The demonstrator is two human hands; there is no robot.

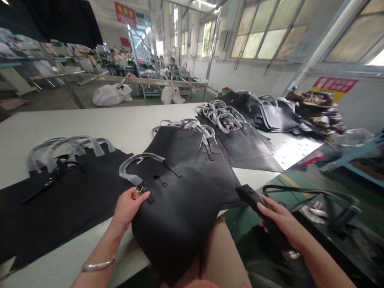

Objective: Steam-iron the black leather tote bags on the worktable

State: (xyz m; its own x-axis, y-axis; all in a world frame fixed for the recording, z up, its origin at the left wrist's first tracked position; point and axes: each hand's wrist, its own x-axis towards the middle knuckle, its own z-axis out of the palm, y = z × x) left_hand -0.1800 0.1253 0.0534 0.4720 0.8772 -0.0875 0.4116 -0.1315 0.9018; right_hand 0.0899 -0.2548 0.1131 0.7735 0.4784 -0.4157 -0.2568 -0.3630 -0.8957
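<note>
Surface [132,115], one, white, extending behind and left of the black bag panel [183,204], which is curved and overhangs the near edge. Dark pile [75,204], one, lying flat left of the bag panel, plastic-wrapped handles along its top. Stacked panels [180,141], black, just behind the bag panel, with similar wrapped handles. Bag panel, one, smooth, located between the two hands, its wrapped handle [141,157] arching at the top. Black tool [255,198], one, elongated, right of the bag panel and apart from it; right hand [277,220], fingers wrapped round it. Left hand [127,206], one, at the bag panel's upper left, thumb and fingers pinching its edge. Bracelet [99,265], one, silver-coloured, on the left wrist, left of the bag panel.
</note>
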